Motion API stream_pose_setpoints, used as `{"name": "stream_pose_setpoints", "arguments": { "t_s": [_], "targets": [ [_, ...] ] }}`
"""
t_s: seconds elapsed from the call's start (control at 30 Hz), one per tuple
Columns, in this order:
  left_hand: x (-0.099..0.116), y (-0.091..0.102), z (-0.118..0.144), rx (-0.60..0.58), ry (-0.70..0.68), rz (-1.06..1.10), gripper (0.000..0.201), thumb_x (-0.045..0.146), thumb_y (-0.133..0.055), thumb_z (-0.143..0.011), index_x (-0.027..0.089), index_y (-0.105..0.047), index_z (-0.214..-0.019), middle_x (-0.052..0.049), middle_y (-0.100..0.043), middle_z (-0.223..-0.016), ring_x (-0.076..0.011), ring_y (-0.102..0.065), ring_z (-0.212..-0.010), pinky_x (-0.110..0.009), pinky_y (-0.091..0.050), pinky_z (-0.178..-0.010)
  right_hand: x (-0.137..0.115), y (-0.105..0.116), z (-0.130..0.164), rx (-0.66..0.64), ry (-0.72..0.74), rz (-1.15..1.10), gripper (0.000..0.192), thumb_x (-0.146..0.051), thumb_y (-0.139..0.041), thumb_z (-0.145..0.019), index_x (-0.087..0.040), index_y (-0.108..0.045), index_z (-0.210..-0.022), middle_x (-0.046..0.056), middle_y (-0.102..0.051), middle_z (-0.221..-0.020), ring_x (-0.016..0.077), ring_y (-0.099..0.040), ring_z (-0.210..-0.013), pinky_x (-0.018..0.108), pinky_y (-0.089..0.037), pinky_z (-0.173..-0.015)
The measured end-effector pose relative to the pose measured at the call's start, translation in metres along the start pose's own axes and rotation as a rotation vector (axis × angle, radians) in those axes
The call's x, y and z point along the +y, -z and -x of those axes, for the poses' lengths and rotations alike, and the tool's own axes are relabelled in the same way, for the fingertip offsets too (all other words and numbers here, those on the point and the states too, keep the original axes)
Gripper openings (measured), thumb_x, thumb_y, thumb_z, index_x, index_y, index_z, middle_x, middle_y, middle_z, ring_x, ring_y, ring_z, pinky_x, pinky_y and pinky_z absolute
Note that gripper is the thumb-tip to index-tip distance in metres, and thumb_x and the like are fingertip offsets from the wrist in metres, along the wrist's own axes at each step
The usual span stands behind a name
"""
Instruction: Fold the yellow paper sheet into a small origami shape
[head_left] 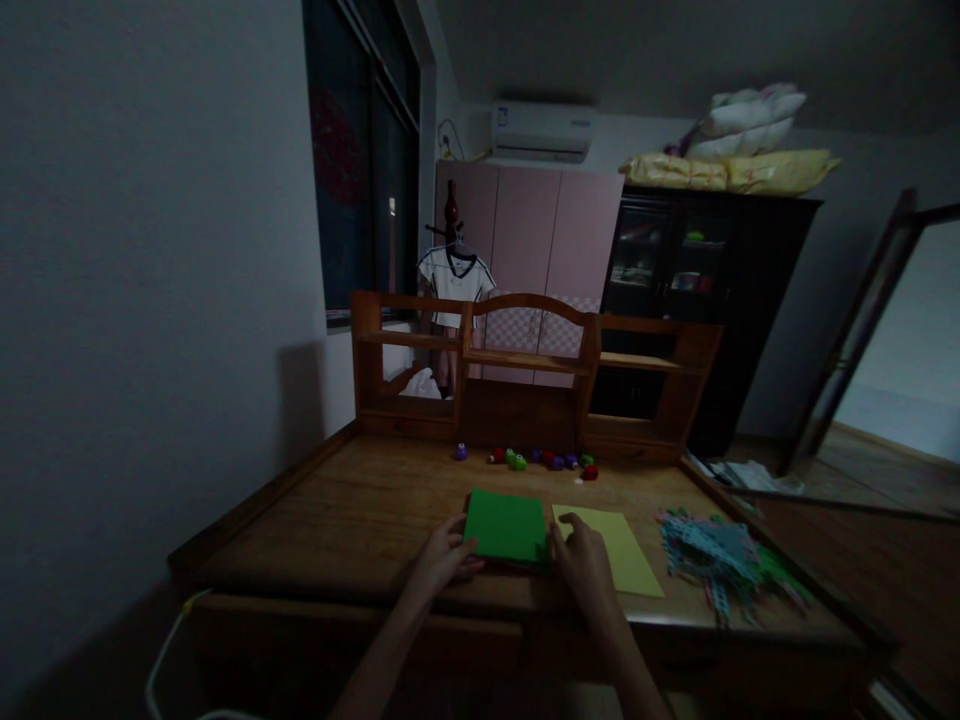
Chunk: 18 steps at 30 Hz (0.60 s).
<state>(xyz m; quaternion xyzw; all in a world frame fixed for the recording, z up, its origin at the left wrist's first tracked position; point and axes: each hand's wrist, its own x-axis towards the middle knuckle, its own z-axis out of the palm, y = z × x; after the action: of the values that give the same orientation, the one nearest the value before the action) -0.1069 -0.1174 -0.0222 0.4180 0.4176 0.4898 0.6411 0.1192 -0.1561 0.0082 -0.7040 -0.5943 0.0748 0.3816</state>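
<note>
A square stack of green paper (508, 525) is between my two hands near the table's front edge. My left hand (444, 558) grips its left edge, with the thumb on top and the other fingers at the side and below. At the right edge, my right hand (581, 552) holds the stack's side, its index finger bent over the sheet beside it. That sheet, a piece of yellow paper (626, 550), lies flat on the table, partly covered by my right hand. The stack's underside is hidden.
Small red, green and purple toys (516, 460) stand along the back of the wooden table (337, 510). A heap of blue, green and pink plastic pieces (716, 555) lies at the right. Behind rises a wooden shelf (525, 365). A white cable (161, 655) hangs front left.
</note>
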Motion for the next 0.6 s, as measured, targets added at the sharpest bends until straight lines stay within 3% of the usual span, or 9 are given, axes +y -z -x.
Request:
{"name": "stream_pose_setpoints", "arguments": {
  "t_s": [0.1,0.23,0.3,0.4,0.6],
  "targets": [
    [-0.001,0.0,-0.001,-0.013,-0.005,0.002,0.069,0.022,-0.077,-0.062,0.011,-0.041,-0.119,-0.012,-0.065,-0.084,-0.0225,-0.065,-0.069,-0.034,-0.055,-0.062,-0.001,0.02,0.005,0.062,0.118,0.341,0.036,-0.039,-0.037,-0.088,-0.016,-0.058,-0.105,0.01,-0.066,-0.079,0.0192,-0.063,-0.075,0.026,-0.041,-0.067],
    [-0.003,0.002,-0.002,-0.025,0.0,-0.006,0.069,0.022,-0.076,-0.062,0.012,-0.04,-0.12,-0.011,-0.065,-0.084,-0.0227,-0.065,-0.07,-0.034,-0.055,-0.063,0.005,0.041,0.016,-0.038,0.291,0.503,0.044,-0.043,-0.049,-0.081,-0.012,-0.058,-0.11,0.017,-0.056,-0.117,0.0249,-0.058,-0.098,0.03,-0.039,-0.083],
    [-0.005,0.002,-0.004,-0.029,-0.008,-0.013,0.068,0.021,-0.075,-0.064,0.011,-0.039,-0.12,-0.011,-0.064,-0.085,-0.0222,-0.065,-0.069,-0.034,-0.056,-0.063,0.007,0.046,0.022,-0.133,0.279,0.545,0.042,-0.04,-0.052,-0.078,-0.01,-0.06,-0.105,0.018,-0.058,-0.113,0.0263,-0.058,-0.096,0.032,-0.039,-0.082],
    [-0.006,0.0,-0.006,-0.035,-0.011,-0.024,0.065,0.018,-0.073,-0.065,0.01,-0.038,-0.12,-0.012,-0.064,-0.085,-0.0212,-0.065,-0.068,-0.033,-0.056,-0.062,0.001,0.045,0.025,-0.242,0.223,0.612,0.026,-0.028,-0.05,-0.079,-0.011,-0.064,-0.094,0.015,-0.065,-0.091,0.0253,-0.062,-0.085,0.031,-0.041,-0.073],
    [-0.002,-0.012,-0.003,-0.031,0.006,-0.017,0.066,0.017,-0.074,-0.062,0.01,-0.04,-0.119,-0.011,-0.064,-0.082,-0.0214,-0.064,-0.072,-0.033,-0.055,-0.065,-0.015,0.033,0.018,-0.288,0.249,0.765,0.025,-0.006,-0.044,-0.077,-0.013,-0.066,-0.085,0.014,-0.066,-0.083,0.0253,-0.062,-0.082,0.03,-0.04,-0.066]
  ]
}}
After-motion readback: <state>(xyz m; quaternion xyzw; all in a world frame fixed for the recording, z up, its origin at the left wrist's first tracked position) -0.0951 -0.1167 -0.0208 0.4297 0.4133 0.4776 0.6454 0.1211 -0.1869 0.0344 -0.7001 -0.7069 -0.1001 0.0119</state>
